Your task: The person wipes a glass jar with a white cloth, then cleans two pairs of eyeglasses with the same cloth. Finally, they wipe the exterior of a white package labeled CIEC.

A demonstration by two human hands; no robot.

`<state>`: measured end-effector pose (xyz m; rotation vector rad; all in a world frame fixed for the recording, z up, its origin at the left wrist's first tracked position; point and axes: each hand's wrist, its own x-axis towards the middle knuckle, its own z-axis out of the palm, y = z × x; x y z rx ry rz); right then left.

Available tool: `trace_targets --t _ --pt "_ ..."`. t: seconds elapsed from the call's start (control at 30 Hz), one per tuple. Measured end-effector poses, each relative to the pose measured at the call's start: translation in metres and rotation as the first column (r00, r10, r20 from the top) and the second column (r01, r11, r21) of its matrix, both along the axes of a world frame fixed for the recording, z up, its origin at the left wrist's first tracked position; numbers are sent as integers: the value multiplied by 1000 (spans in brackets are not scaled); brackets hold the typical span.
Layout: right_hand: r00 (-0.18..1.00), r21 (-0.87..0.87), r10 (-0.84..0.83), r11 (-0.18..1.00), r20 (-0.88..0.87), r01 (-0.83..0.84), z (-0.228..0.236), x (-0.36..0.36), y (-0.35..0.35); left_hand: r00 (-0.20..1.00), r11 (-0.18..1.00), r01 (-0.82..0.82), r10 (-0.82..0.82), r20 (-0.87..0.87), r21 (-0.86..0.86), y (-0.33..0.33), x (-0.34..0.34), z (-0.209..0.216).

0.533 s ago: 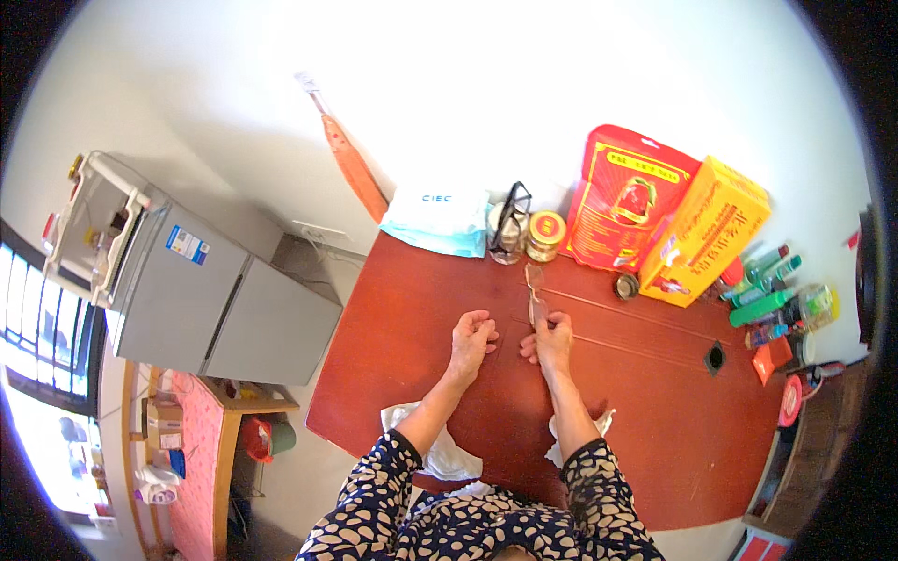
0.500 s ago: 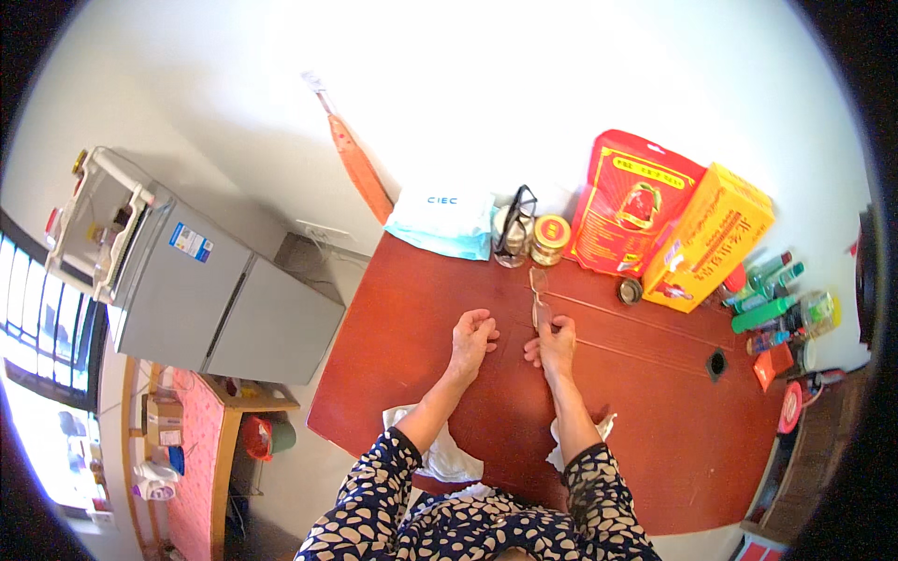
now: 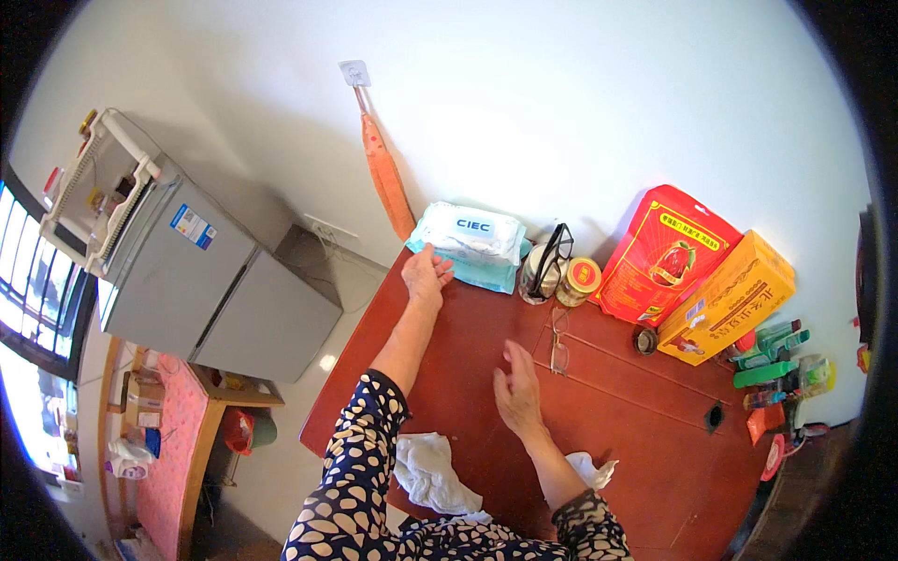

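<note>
My left hand (image 3: pixel 427 275) is stretched toward the far left of the table, its fingers loosely apart at the lower left corner of a white and light-blue pack of wet wipes (image 3: pixel 475 241). Whether the fingertips touch the pack I cannot tell. Over the middle of the red-brown table, my right hand (image 3: pixel 517 389) is open, with nothing in it. Just to its right lies a pair of eyeglasses (image 3: pixel 559 344) with thin frames. A crumpled white cloth (image 3: pixel 435 474) rests by my left forearm, and a white tissue (image 3: pixel 593 470) lies beside my right forearm.
Behind the glasses stand a glass jar (image 3: pixel 536 280) with black-framed eyeglasses (image 3: pixel 558 251) on it and a small lidded jar (image 3: pixel 579 280). A red bag (image 3: pixel 665 254), a yellow box (image 3: pixel 728 297) and several green bottles (image 3: pixel 773 348) line the wall side. A grey refrigerator (image 3: pixel 187 280) stands left.
My right hand has let go of the thin-framed eyeglasses, which now lie on the table, and has drawn back. My left hand has moved forward and left to the wipes pack. The view has shifted.
</note>
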<state>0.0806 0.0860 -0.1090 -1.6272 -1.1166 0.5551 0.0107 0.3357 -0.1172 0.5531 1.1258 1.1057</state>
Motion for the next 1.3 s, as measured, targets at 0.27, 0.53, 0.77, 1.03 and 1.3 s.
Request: trace_targets --t 0.27,0.53,0.77,1.03,1.3 --pt "983 88 -162 984 85 155 -7 16 128 988 994 21 -37 -152 -106 39 -3 5" --pt "976 -113 -202 971 79 210 -13 28 176 983 999 -48 48 -175 7 42 0 -7" --pt "964 -89 -266 960 9 266 -24 32 187 988 991 -130 132 -83 25 39 4 -10" --pt "963 -73 -185 982 -193 174 -24 23 164 987 989 -149 147 -65 -21 33 -10 -15" --pt "743 25 -58 995 -667 100 -14 -58 56 994 987 -101 107 37 -123 -49 -66 11"
